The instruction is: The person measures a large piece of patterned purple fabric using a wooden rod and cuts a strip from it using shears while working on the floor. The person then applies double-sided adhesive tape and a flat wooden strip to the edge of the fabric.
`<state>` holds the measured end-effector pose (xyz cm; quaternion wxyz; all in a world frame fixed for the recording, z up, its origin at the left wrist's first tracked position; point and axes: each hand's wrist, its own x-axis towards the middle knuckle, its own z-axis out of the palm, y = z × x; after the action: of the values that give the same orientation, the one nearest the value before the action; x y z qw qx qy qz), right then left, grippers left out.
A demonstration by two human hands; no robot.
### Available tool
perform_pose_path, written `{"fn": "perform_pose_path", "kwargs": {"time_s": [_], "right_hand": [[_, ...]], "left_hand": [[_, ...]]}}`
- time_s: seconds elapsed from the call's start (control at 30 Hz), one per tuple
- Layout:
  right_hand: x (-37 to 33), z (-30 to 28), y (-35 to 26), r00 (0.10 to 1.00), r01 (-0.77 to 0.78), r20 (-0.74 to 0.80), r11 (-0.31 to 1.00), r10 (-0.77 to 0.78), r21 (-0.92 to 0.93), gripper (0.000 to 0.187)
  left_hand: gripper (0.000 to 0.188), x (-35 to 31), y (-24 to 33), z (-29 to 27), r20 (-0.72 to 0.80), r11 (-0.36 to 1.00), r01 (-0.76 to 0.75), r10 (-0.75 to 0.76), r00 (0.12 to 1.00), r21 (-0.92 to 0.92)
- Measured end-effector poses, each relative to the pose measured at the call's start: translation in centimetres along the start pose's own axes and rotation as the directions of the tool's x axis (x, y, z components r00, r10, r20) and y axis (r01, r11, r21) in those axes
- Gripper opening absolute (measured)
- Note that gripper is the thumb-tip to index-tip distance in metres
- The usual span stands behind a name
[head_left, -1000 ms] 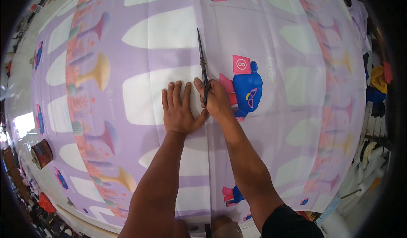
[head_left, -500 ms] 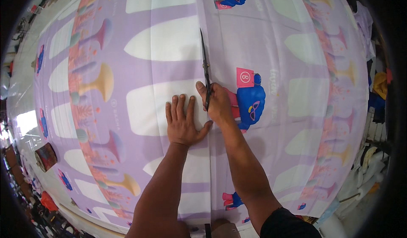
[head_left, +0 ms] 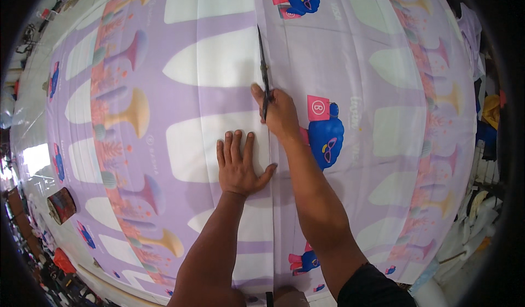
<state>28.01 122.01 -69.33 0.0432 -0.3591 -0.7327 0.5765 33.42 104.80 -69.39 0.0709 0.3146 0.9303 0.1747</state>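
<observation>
A wide sheet of printed fabric (head_left: 219, 99), lilac with white arch shapes and blue cartoon figures, lies spread beneath both hands. My right hand (head_left: 280, 113) grips a pair of black scissors (head_left: 263, 66) by the handles, the long blades pointing away from me along a lengthwise line in the cloth. The blades look nearly closed. A cut edge runs back from the scissors toward my body. My left hand (head_left: 240, 167) lies flat on the white part of the fabric, fingers spread, just left of that line and nearer to me than the scissors.
A dark round tin (head_left: 62, 205) stands on the pale table surface (head_left: 35, 159) at the left. An orange-red bundle (head_left: 64, 260) lies at the lower left among clutter. White cloth rolls (head_left: 454, 252) and heaped fabrics sit beyond the right edge.
My right hand and the scissors have moved forward along the line in the fabric. The view has shifted slightly, and my left hand remains flat on the cloth.
</observation>
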Motion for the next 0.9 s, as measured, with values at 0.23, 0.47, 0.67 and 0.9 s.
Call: {"fn": "perform_pose_path", "kwargs": {"time_s": [0.23,0.47,0.67,0.9], "right_hand": [[4.2,-0.1,-1.7,0.999,-0.048,0.010,0.998,0.049,-0.028,0.065],[4.3,-0.1,-1.3,1.000,0.005,0.001,1.000,-0.005,-0.010,0.059],[4.1,-0.1,-2.2,0.999,-0.042,0.028,0.999,0.042,-0.015,0.058],[7.7,-0.1,-4.5,0.996,-0.084,0.016,0.994,0.085,-0.075,0.068]], "left_hand": [[0.092,0.0,0.1,-0.1,0.029,1.000,0.008,-0.008,1.000,0.007],[0.092,0.0,0.0,0.1,0.015,1.000,0.002,-0.002,1.000,0.006],[0.091,-0.1,-0.2,0.0,0.023,1.000,0.006,-0.007,1.000,0.003],[0.091,-0.1,-0.1,-0.1,0.026,1.000,0.011,-0.011,1.000,0.019]]}}
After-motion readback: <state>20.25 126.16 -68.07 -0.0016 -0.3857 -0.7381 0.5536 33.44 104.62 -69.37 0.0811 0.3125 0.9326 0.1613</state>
